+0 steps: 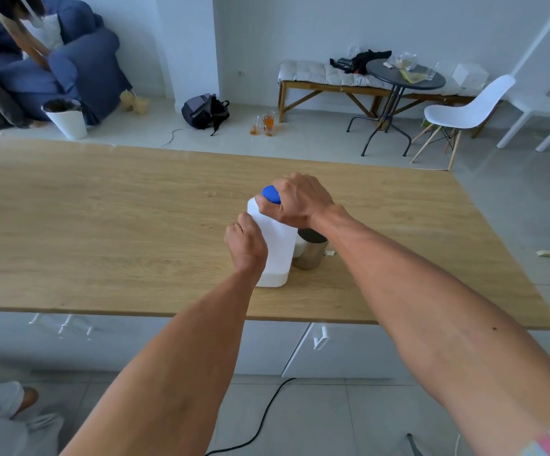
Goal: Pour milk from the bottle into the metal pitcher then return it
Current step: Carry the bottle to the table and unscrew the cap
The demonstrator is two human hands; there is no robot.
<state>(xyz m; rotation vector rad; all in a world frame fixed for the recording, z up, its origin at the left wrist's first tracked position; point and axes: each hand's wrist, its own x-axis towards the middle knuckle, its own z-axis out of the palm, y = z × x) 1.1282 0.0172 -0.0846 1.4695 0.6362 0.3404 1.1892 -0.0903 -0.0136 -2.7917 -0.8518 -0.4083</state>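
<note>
A white plastic milk bottle (276,248) stands upright on the wooden table (102,225), with a thin layer of milk at its bottom. My left hand (247,245) grips the bottle's left side at mid height. Around the blue cap (271,194) on the bottle's top, my right hand (296,200) is closed. The metal pitcher (311,251) stands just right of the bottle, touching or almost touching it, partly hidden under my right wrist. Its handle points right.
The table's near edge runs below my forearms, with white cabinets (332,350) underneath and a black cable (267,413) on the floor. Beyond the table are a white bin (66,118), a backpack (206,110), glasses on the floor (265,125), a round table (405,77) and a white chair (464,110).
</note>
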